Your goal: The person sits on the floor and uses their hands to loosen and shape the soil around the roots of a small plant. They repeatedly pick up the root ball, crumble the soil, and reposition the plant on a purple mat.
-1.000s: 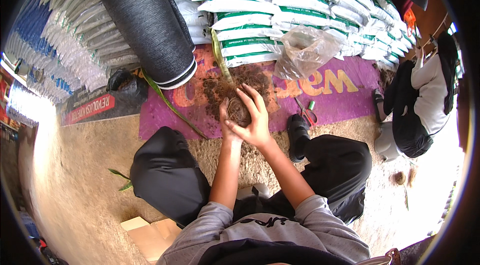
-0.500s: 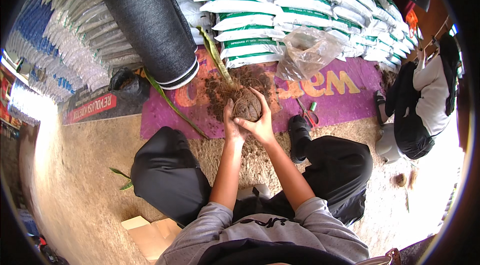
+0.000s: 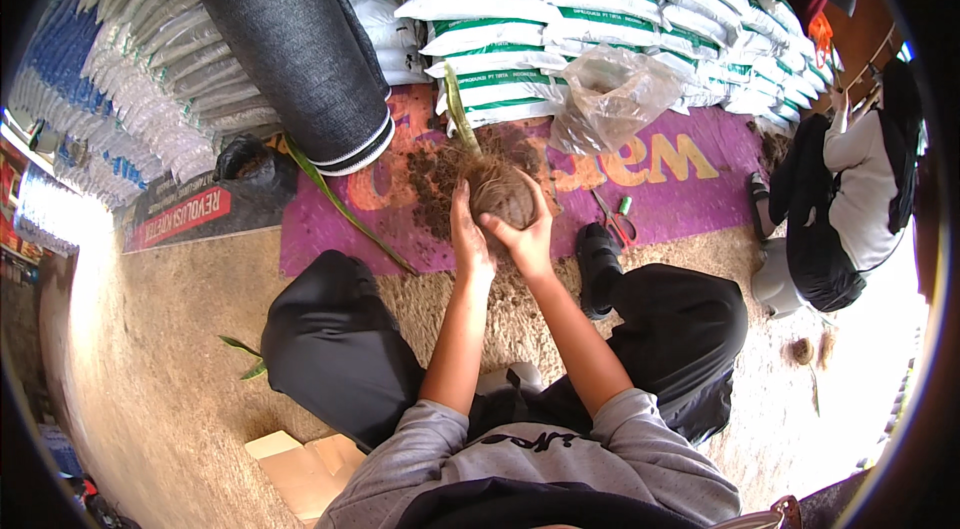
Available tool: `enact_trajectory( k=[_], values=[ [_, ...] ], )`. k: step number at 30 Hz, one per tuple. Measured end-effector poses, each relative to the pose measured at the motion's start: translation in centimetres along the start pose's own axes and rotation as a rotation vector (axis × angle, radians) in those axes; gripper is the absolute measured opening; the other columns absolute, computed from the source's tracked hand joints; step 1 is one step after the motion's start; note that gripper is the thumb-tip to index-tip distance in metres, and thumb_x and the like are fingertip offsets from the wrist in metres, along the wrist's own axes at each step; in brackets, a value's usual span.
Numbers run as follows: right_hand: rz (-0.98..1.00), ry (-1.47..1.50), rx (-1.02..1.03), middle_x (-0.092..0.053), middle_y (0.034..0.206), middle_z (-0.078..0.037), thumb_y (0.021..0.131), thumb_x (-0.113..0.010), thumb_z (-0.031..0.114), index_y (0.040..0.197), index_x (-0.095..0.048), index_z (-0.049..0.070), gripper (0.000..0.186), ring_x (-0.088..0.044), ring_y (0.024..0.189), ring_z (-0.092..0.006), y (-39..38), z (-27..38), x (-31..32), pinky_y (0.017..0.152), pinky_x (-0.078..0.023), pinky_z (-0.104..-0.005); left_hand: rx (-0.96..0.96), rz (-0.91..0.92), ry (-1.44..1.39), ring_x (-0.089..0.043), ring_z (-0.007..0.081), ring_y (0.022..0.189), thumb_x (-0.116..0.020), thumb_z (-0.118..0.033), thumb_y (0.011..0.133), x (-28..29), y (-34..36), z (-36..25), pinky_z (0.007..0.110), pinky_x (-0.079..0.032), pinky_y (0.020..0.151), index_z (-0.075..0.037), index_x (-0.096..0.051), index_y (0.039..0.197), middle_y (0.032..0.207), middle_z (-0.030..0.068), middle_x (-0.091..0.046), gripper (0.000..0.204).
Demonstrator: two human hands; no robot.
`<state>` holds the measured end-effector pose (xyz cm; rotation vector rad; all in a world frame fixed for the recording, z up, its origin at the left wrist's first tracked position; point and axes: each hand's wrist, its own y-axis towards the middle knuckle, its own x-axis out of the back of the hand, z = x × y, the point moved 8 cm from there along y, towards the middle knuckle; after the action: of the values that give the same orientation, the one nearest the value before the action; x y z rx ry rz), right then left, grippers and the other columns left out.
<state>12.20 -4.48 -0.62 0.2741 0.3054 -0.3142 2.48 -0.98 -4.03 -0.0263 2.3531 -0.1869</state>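
Note:
Between my hands is a round, brown, fibre-wrapped root ball (image 3: 503,197), with a long green snake plant leaf (image 3: 458,109) rising from its far side. My right hand (image 3: 531,241) wraps around the right and near side of the ball, its thumb pressed across the front. My left hand (image 3: 471,237) lies along the left side, fingers stretched against the fibre. Loose brown fibre and soil (image 3: 436,191) lie under and around the ball on a purple printed sheet (image 3: 670,199). The underside of the ball is hidden.
Scissors with red handles (image 3: 620,227) and a small green spool (image 3: 626,204) lie right of my hands. Another snake plant leaf (image 3: 345,206), a black pot (image 3: 250,167) and a dark fabric roll (image 3: 285,39) are left. A clear plastic bag (image 3: 615,94) sits before stacked white sacks (image 3: 490,34). Another person (image 3: 850,189) sits at right.
The ball has turned and shifted slightly right, showing a smoother brown side. Its leaf now leans less to the left. My left fingers have straightened along the ball.

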Motion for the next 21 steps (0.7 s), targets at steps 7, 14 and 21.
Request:
enact_trajectory(
  k=[7,14,21],
  values=[
    [0.117,-0.794,0.445,-0.044,0.126,-0.02,0.083,-0.055,0.033,0.126,-0.042,0.0,0.056,-0.038,0.12,-0.0349,-1.6,3.9,-2.3,0.102,-0.022,-0.0452,0.196,0.092,-0.188,-0.058,0.02,0.096,-0.041,-0.043,0.091,-0.7,-0.4,0.2,0.035,-0.047,0.085,-0.005,-0.051,0.115,0.108,0.0077,-0.058,0.045],
    [0.181,-0.722,0.385,-0.041,0.13,-0.019,0.082,-0.055,0.03,0.125,-0.046,0.001,0.052,-0.038,0.12,-0.0359,-1.3,5.2,-2.9,0.102,-0.024,-0.0455,0.269,0.168,-0.395,-0.059,0.0224,0.096,-0.039,-0.044,0.089,-0.1,-0.2,0.9,0.037,-0.048,0.084,-0.004,-0.054,0.113,0.107,0.0095,-0.059,0.048],
    [0.037,-0.643,0.494,-0.037,0.132,-0.023,0.083,-0.054,0.025,0.125,-0.046,0.0,0.049,-0.037,0.122,-0.0381,-1.1,7.7,-1.8,0.102,-0.028,-0.0456,0.263,0.146,-0.428,-0.06,0.0269,0.096,-0.036,-0.05,0.088,1.0,0.6,1.1,0.04,-0.051,0.081,-0.006,-0.05,0.119,0.11,0.0127,-0.059,0.055]
  ],
)
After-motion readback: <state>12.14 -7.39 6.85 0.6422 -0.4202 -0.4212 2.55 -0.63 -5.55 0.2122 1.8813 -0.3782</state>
